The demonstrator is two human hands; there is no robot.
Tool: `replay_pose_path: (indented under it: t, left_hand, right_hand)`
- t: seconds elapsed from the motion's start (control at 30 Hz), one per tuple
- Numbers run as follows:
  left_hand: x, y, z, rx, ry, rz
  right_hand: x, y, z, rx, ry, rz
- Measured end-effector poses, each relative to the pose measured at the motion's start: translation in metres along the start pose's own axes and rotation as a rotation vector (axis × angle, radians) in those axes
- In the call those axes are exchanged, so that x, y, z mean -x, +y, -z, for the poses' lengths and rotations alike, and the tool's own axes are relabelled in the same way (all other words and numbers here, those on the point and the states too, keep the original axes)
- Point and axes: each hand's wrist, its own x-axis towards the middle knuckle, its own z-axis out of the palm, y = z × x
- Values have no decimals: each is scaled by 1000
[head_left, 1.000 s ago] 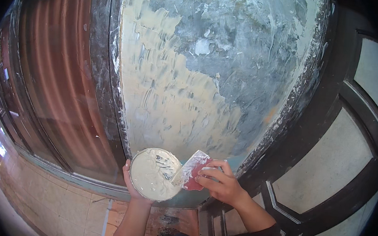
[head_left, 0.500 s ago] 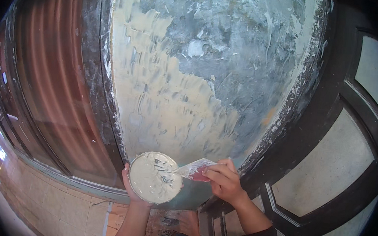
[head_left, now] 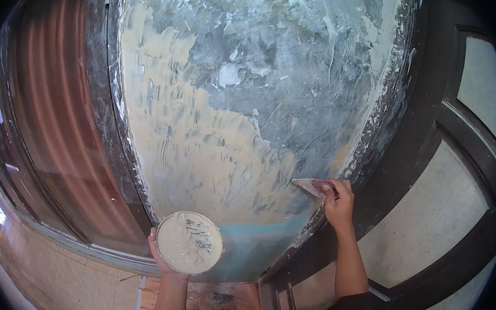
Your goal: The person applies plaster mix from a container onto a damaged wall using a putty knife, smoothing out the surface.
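Note:
My left hand [head_left: 160, 255] holds up a round tub of cream putty [head_left: 185, 246] from beneath, fingers wrapped around its side. The putty's surface is ridged, with dark streaks right of its middle. In my right hand [head_left: 340, 205] is a putty knife [head_left: 313, 186] with a reddish handle, gripped between thumb and fingers. Its blade points left, against or very close to the lower right of the wall [head_left: 265, 80]; actual contact is hard to tell. Cream putty [head_left: 202, 145] coats the wall's left and lower part, while grey, patchy surface shows above and to the right.
A dark door frame with pale panels [head_left: 424, 209] stands close on the right. To the left is a glass pane with a reddish-brown curtain [head_left: 55, 81] behind it. Tiled floor [head_left: 87, 279] and an orange-brown sheet [head_left: 248, 298] lie below the wall.
My right hand has lifted the putty knife from the tub, up and right to the wall. The tub in my left hand sits slightly lower and further left; the whole view has shifted a little.

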Motion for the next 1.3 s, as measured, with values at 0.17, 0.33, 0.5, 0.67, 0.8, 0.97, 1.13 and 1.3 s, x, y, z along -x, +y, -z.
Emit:
replay_pose_path:
  t: [0.17, 0.33, 0.5, 0.67, 0.8, 0.97, 1.13, 1.3]
  left_hand:
    - [1, 0, 13, 144, 161, -61]
    - [3, 1, 4, 22, 74, -41]
    - [4, -1, 12, 29, 80, -60]
    - [-1, -1, 22, 66, 99, -94]
    - [6, -1, 15, 5, 116, -102]
    - [2, 0, 21, 37, 220, -97]
    - [7, 0, 9, -28, 157, -70]
    - [0, -1, 28, 11, 165, -107]
  right_hand:
    - [4, 12, -13, -12, -40, -40]
    - [-7, 5, -18, -25, -74, -91]
    - [-7, 3, -22, -29, -91, -30]
    - [-24, -1, -27, 57, -61, 14]
    - [-22, -9, -21, 89, -133, -6]
    - [-24, -9, -23, 133, -139, 34]
    - [-38, -10, -16, 72, -44, -8]
    - [-32, -3, -26, 127, -89, 39]
